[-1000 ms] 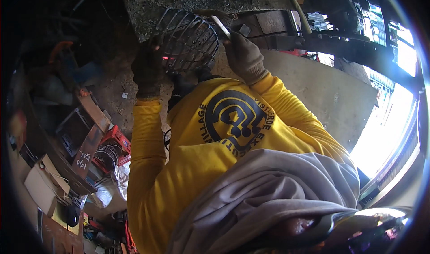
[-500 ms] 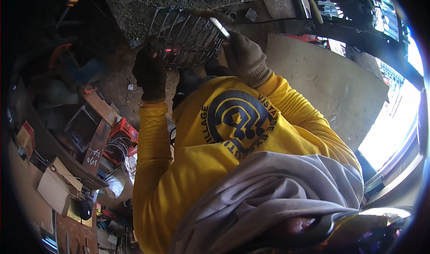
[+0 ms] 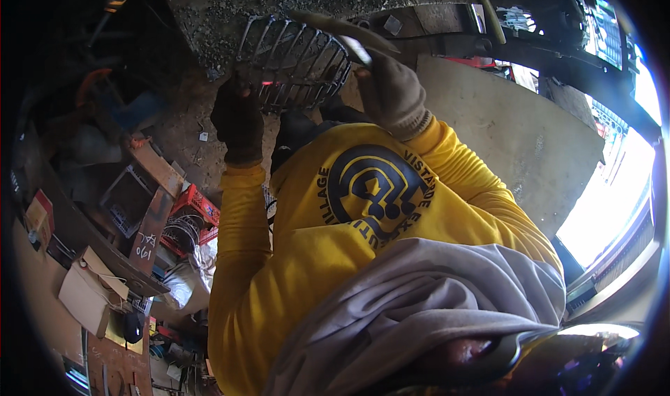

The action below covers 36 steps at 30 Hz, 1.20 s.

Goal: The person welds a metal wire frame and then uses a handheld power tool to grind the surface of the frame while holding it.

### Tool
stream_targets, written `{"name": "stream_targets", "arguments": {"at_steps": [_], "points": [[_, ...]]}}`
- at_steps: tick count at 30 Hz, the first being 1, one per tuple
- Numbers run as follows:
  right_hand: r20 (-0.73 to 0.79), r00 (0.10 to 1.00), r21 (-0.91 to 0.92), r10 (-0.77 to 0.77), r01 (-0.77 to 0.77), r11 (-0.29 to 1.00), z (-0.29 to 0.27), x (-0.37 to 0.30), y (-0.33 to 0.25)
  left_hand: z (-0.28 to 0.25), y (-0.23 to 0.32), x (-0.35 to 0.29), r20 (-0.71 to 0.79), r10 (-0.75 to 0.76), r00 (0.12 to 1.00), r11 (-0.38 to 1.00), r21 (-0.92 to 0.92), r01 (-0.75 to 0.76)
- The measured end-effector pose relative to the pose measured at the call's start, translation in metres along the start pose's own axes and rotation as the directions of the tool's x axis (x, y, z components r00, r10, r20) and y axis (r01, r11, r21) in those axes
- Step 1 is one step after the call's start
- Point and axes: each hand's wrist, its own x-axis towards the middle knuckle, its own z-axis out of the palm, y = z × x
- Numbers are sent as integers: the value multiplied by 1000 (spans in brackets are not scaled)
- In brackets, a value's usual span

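At the near edge of the grit-covered workbench [image 3: 202, 19], the blurred hammer-like tool [image 3: 357, 50] has shifted rightward within the last half second, its head now slanting past the basket's upper right rim, which suggests a stroke under way. The gloved right hand [image 3: 396, 96] is closed around its handle, while the barred metal basket [image 3: 294, 49] sits left of that grip, just beside the gloved left hand [image 3: 237, 120], whose shadowed fingers I cannot read.
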Motion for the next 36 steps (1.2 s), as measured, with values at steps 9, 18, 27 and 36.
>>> {"name": "stream_targets", "arguments": {"at_steps": [9, 18, 27, 36], "points": [[35, 995, -43, -91, 93, 995, 4, 6, 7, -5, 18, 4, 47, -163, 985, 985, -51, 166], [31, 999, -120, -32, 35, 992, 6, 17, -12, -4, 11, 2, 38, -115, 993, 982, -146, 120], [36, 981, -179, -190, 193, 965, 8, 20, -9, -10, 23, 2, 54, -187, 981, 968, -160, 194], [-30, 951, -265, -308, 289, 920, 6, 21, -10, -12, 26, 5, 29, -78, 996, 993, -87, 81]]}}
